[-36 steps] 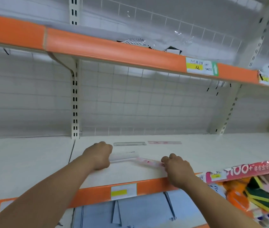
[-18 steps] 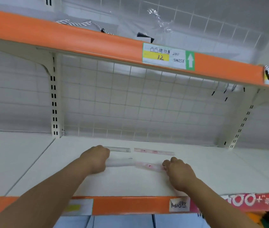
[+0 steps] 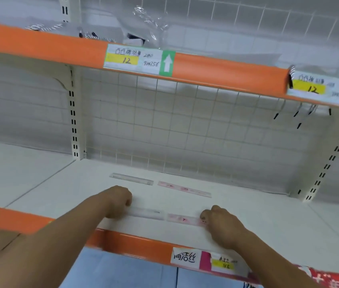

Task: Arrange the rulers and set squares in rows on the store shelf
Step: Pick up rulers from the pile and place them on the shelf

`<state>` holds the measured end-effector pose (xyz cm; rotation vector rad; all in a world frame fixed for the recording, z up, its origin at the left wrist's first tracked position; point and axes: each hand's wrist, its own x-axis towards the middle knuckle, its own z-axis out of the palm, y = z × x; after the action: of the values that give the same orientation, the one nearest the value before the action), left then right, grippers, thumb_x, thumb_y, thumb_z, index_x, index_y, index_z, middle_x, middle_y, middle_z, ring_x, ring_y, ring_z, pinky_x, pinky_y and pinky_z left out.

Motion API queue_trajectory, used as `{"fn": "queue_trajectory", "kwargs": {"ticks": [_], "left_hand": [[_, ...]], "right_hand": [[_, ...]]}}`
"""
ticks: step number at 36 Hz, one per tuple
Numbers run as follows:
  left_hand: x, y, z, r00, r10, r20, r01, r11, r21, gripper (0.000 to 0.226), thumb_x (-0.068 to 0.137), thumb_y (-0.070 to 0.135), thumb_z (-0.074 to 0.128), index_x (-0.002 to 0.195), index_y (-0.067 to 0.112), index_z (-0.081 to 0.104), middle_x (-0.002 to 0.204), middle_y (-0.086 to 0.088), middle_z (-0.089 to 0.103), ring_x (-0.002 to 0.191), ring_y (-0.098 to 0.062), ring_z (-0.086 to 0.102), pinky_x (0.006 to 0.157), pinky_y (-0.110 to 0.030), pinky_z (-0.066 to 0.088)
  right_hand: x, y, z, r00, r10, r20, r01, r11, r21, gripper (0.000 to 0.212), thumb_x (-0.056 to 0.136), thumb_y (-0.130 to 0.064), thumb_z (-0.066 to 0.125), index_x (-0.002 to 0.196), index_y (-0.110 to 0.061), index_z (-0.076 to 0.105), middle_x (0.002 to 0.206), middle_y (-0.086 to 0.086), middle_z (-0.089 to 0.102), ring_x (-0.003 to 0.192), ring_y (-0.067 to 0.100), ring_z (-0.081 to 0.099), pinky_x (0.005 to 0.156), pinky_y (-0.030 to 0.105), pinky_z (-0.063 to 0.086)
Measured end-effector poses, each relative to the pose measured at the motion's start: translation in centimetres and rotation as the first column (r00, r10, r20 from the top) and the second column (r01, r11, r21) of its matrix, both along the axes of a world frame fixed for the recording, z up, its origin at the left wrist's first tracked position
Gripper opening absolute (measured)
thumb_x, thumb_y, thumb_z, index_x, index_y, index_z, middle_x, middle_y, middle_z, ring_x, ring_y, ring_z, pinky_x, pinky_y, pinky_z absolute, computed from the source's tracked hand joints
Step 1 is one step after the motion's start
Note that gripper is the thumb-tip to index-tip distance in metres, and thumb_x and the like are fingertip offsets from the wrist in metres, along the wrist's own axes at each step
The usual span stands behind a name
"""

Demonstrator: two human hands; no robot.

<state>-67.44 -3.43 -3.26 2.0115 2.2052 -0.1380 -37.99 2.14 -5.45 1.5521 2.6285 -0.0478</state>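
Two rulers lie end to end at the back of the white shelf (image 3: pixel 268 221): a clear ruler (image 3: pixel 132 179) on the left and a pink ruler (image 3: pixel 184 189) on the right. In front of them lies a second pair. My left hand (image 3: pixel 117 201) holds the left end of a clear front ruler (image 3: pixel 146 213) with curled fingers. My right hand (image 3: pixel 220 223) pinches the right end of a pink front ruler (image 3: pixel 182 219). Both front rulers rest flat on the shelf, nearly touching end to end.
An orange-edged upper shelf (image 3: pixel 40 46) with price tags (image 3: pixel 137 60) overhangs the work area. A wire grid back panel (image 3: pixel 185 125) and slotted uprights (image 3: pixel 73 125) bound the shelf. The shelf's orange front lip (image 3: pixel 135 248) carries labels.
The camera has moved closer and tilted. Both hands have stayed on the front rulers, which now lie flat in a line parallel to the back pair.
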Motion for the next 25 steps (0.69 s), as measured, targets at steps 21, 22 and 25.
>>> {"fn": "queue_trajectory", "kwargs": {"ticks": [21, 22, 25], "left_hand": [[-1.9, -0.9, 0.4, 0.998, 0.061, -0.021, -0.062, 0.997, -0.053, 0.049, 0.09, 0.013, 0.058, 0.136, 0.02, 0.045, 0.141, 0.0, 0.042, 0.126, -0.016, 0.044, 0.097, -0.021, 0.039], [-2.2, -1.1, 0.4, 0.996, 0.081, -0.037, -0.084, 0.994, -0.069, 0.041, 0.089, 0.015, 0.059, 0.13, 0.019, 0.05, 0.138, -0.002, 0.047, 0.117, -0.017, 0.05, 0.088, -0.021, 0.043], [-3.5, -2.0, 0.7, 0.986, 0.148, -0.078, -0.156, 0.982, -0.109, 0.038, 0.083, 0.027, 0.068, 0.116, 0.012, 0.057, 0.123, -0.004, 0.058, 0.102, -0.017, 0.057, 0.074, -0.022, 0.044]], "right_hand": [[0.4, 1.1, 0.4, 0.986, -0.027, -0.163, -0.002, 0.984, -0.18, 0.039, 0.093, -0.034, 0.058, 0.13, -0.023, 0.053, 0.108, -0.005, 0.039, 0.104, 0.014, 0.046, 0.094, 0.024, 0.038], [0.4, 1.2, 0.3, 0.986, -0.034, -0.163, 0.004, 0.983, -0.185, 0.038, 0.092, -0.034, 0.059, 0.128, -0.023, 0.053, 0.108, -0.005, 0.039, 0.101, 0.013, 0.044, 0.093, 0.023, 0.038], [0.4, 1.5, 0.2, 0.984, -0.049, -0.171, 0.013, 0.979, -0.204, 0.031, 0.091, -0.035, 0.061, 0.12, -0.025, 0.055, 0.107, -0.006, 0.041, 0.098, 0.012, 0.045, 0.086, 0.02, 0.037]]}}
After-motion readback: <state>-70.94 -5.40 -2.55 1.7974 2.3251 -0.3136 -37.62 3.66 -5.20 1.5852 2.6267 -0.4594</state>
